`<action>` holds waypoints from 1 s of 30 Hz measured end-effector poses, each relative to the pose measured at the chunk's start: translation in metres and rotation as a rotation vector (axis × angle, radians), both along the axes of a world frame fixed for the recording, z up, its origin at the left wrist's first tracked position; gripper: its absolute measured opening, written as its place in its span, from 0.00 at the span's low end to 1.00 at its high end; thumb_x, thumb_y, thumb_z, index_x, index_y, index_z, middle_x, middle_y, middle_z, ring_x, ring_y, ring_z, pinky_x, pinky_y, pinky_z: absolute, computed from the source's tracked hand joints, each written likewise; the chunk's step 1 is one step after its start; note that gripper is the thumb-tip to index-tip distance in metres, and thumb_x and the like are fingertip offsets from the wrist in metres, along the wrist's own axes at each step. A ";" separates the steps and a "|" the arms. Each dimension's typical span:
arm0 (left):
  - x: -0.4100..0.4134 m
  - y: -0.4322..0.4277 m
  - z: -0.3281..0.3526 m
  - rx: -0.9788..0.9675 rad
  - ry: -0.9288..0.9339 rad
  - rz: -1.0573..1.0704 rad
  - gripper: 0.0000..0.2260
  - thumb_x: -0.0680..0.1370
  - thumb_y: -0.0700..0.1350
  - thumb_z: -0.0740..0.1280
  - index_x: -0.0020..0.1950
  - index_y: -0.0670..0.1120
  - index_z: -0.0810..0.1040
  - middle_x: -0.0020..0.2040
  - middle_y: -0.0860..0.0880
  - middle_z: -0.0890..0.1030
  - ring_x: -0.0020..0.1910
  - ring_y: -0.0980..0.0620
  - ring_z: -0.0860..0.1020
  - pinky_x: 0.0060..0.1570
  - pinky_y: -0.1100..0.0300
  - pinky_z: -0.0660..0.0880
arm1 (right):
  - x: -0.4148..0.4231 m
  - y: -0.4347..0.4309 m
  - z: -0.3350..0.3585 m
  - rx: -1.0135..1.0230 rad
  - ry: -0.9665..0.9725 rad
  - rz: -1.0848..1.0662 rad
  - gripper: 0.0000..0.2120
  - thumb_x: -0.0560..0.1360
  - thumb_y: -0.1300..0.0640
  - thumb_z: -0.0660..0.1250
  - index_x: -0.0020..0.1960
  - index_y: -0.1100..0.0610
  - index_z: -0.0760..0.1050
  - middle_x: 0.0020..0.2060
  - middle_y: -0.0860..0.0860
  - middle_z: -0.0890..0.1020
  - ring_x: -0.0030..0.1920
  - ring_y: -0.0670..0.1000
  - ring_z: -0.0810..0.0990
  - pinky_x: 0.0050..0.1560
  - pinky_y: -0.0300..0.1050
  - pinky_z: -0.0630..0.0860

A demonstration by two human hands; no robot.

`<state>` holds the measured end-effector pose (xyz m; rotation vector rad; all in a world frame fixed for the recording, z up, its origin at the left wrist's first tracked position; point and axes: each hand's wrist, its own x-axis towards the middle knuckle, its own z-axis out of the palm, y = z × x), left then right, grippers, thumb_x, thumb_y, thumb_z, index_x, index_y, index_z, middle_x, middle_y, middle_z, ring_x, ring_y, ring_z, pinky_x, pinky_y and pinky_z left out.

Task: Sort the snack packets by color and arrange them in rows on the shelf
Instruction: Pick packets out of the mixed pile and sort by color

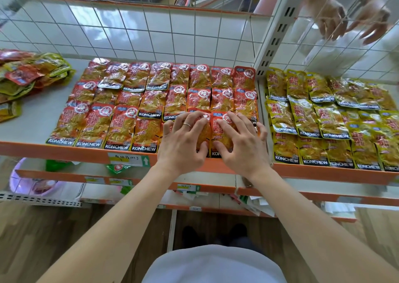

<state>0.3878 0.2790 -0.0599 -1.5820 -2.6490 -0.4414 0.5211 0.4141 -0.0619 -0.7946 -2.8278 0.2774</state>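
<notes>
white shirt [213,265] at frame bottom, both forearms out to the shelf [75,151]. left hand [183,144] and right hand [244,149] sit side by side, palms down, fingers spread and barely bent, on the two red packets [210,136] at the right end of the front row. neither hand grips anything; both just press flat.

my read: seat-and-square step on the red block [129,110], which fills the middle of the shelf in three overlapping rows.

how to do it well:
- keep the palms flat and slide, don't lift. foil looks slick, so go light.
- line the bottom edges up with the neighbours' black konchew bands along the orange lip.
- push down more than back, or the middle row will likely shunt.
- keep the rightmost packet inside this bay, clear of the slotted upright [278,26].
- back-left corner packets [108,75] look skewed and worth a tidy after.

outward: yellow packets [319,118] are already in rows in the next bay to the right. mixed pile [32,75] of red and yellow-green lies at the far left, well apart from the block, so sorting isn't finished. wire grid [151,34] backs the shelf. another person's hands [349,17] are behind it top right, too blurred to read.
</notes>
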 end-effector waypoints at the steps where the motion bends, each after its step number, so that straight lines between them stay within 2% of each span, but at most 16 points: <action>1: 0.000 0.000 0.000 0.001 -0.009 0.006 0.27 0.74 0.56 0.63 0.72 0.52 0.68 0.74 0.54 0.67 0.74 0.47 0.62 0.64 0.46 0.62 | 0.000 0.000 0.001 0.000 -0.011 -0.004 0.31 0.75 0.35 0.57 0.76 0.41 0.62 0.77 0.47 0.64 0.78 0.52 0.57 0.73 0.63 0.51; 4: 0.000 0.001 0.000 0.012 -0.037 0.027 0.27 0.73 0.57 0.62 0.72 0.53 0.68 0.74 0.55 0.67 0.73 0.48 0.61 0.63 0.47 0.62 | 0.001 0.000 0.002 0.017 -0.060 0.015 0.34 0.74 0.33 0.56 0.78 0.39 0.55 0.74 0.48 0.61 0.77 0.53 0.54 0.73 0.65 0.50; 7: -0.001 0.001 -0.001 0.014 -0.042 0.033 0.27 0.73 0.57 0.61 0.72 0.53 0.68 0.74 0.56 0.67 0.74 0.48 0.61 0.63 0.46 0.62 | 0.001 0.001 0.003 0.027 -0.076 0.038 0.32 0.74 0.33 0.56 0.76 0.39 0.58 0.73 0.48 0.59 0.77 0.54 0.52 0.73 0.68 0.47; 10: -0.001 0.001 -0.001 0.007 -0.039 0.034 0.27 0.73 0.57 0.61 0.72 0.53 0.68 0.74 0.56 0.67 0.73 0.48 0.61 0.62 0.46 0.62 | 0.000 0.000 0.003 0.017 -0.073 0.030 0.33 0.74 0.33 0.56 0.77 0.40 0.58 0.75 0.47 0.58 0.78 0.53 0.50 0.74 0.68 0.45; 17: 0.001 0.000 -0.003 0.000 0.025 0.009 0.27 0.73 0.57 0.62 0.72 0.52 0.68 0.73 0.53 0.68 0.71 0.47 0.64 0.61 0.48 0.62 | 0.000 -0.001 0.001 0.018 -0.038 0.041 0.34 0.73 0.33 0.57 0.76 0.43 0.61 0.72 0.47 0.62 0.76 0.52 0.55 0.73 0.67 0.49; 22: 0.001 0.002 -0.002 0.003 0.018 0.039 0.27 0.72 0.58 0.62 0.71 0.54 0.69 0.74 0.51 0.66 0.73 0.47 0.63 0.60 0.46 0.64 | -0.001 -0.002 0.001 0.025 -0.021 0.007 0.40 0.72 0.33 0.59 0.78 0.51 0.56 0.73 0.48 0.60 0.76 0.53 0.54 0.73 0.66 0.51; 26: 0.002 0.003 -0.004 -0.015 0.036 0.050 0.27 0.72 0.58 0.60 0.71 0.53 0.68 0.72 0.51 0.68 0.72 0.46 0.64 0.60 0.47 0.62 | -0.001 -0.001 -0.001 0.044 -0.032 0.028 0.37 0.73 0.33 0.57 0.77 0.50 0.60 0.72 0.47 0.63 0.75 0.53 0.56 0.73 0.66 0.50; 30: 0.002 0.003 -0.005 -0.018 0.057 0.051 0.28 0.72 0.58 0.59 0.71 0.53 0.68 0.71 0.51 0.68 0.71 0.45 0.64 0.59 0.48 0.61 | -0.001 0.000 -0.002 0.048 -0.030 0.033 0.37 0.73 0.33 0.58 0.77 0.50 0.61 0.72 0.47 0.64 0.75 0.52 0.57 0.73 0.64 0.50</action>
